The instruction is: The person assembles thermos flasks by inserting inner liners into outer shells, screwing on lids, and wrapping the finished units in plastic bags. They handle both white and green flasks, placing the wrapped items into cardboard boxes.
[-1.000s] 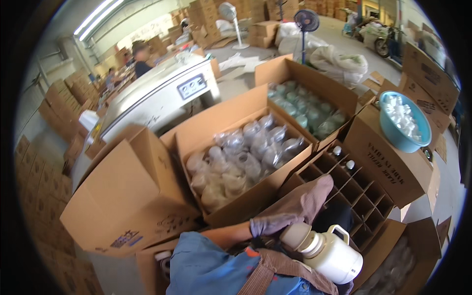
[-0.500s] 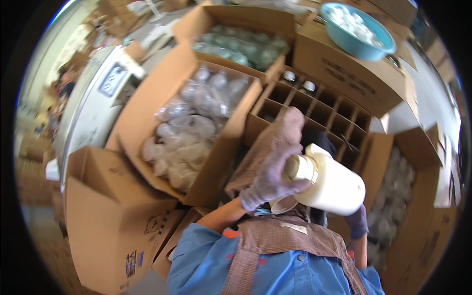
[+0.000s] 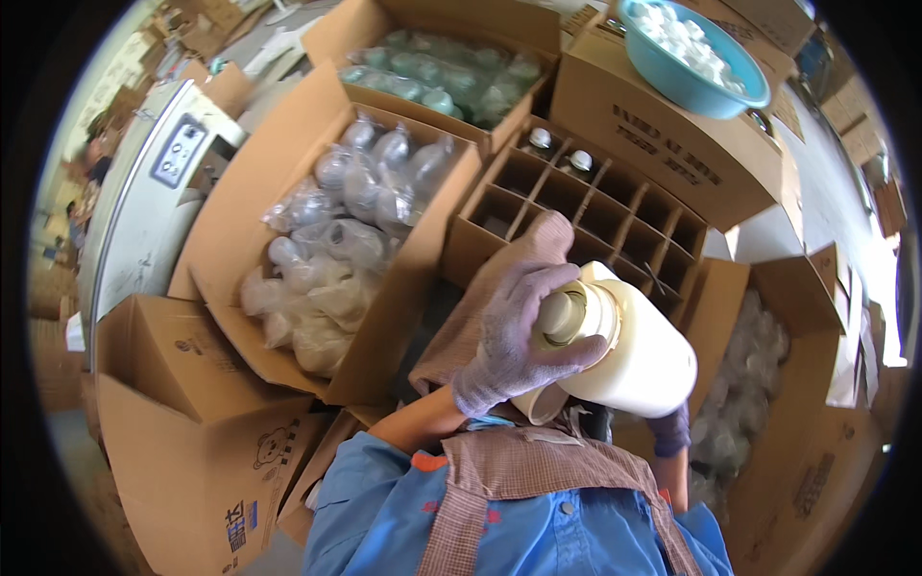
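A large off-white plastic jug [image 3: 642, 350] lies tilted in front of my chest, its capped neck toward my left. My left hand [image 3: 514, 331], in a pale purple-grey knit glove, is closed around the neck, with fingers and thumb either side of the round cap [image 3: 561, 315]. Below that hand sits a pale, cup-like round piece [image 3: 541, 403], partly covered. My right hand [image 3: 670, 432], in a darker glove, is at the jug's lower right side; its fingers are hidden behind the jug. Beyond the jug stands a divided carton [image 3: 600, 206], with two white-capped bottles [image 3: 579, 163] in its far-left cells.
On the left, an open carton [image 3: 384, 331] holds clear bagged bulb-like pieces; behind it another carton [image 3: 523, 48] holds greenish clear ones. A blue basin [image 3: 663, 84] of white caps rests on a closed box [image 3: 663, 144]. Another open carton [image 3: 816, 432] stands at right.
My view has shifted, so the boxes sit further left in the picture. My left hand stays on the jug's neck, and the cap is more plainly visible between thumb and fingers.
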Tool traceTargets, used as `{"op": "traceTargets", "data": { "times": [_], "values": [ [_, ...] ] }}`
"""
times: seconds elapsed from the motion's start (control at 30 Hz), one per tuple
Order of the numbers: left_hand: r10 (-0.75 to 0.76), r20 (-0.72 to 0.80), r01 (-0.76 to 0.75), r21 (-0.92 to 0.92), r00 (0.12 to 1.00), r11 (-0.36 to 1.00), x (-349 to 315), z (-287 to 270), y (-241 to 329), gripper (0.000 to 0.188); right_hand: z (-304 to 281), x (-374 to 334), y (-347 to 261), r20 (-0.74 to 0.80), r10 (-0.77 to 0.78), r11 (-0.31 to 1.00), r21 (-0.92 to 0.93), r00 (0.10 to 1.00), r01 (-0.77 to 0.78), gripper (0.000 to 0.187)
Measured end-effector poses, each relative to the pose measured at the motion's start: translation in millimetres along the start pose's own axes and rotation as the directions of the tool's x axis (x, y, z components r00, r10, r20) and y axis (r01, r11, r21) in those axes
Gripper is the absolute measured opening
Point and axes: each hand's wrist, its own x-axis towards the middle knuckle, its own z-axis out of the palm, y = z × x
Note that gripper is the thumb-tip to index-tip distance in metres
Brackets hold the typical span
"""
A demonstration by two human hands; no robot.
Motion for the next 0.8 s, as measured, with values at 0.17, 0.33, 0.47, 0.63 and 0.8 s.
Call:
{"op": "traceTargets", "data": {
  "times": [0.17,0.33,0.47,0.63,0.8],
  "values": [
    [-0.551,0.245,0.566,-0.618,0.798,0.545,-17,10,-17,0.034,-39,-10,-112,-0.17,0.193,0.89,0.445,0.966,-0.1,0.064],
    [-0.764,0.097,0.541,-0.763,0.638,0.354,-65,51,-76,0.025,-43,-14,-77,-0.241,-0.076,0.965,0.225,0.968,0.132,0.06],
    [-0.741,0.087,0.511,-0.778,0.665,0.367,-70,53,-87,0.028,-36,-3,-81,-0.236,-0.037,0.971,0.22,0.971,0.09,0.06],
    [-0.772,0.144,0.526,-0.806,0.619,0.271,-68,53,-86,0.028,-35,12,-82,-0.209,-0.006,0.978,0.203,0.978,0.049,0.06],
    [-0.775,0.166,0.551,-0.791,0.61,0.265,-68,52,-82,0.029,-34,21,-84,-0.185,0.004,0.983,0.183,0.983,0.03,0.06]
  ]
}}
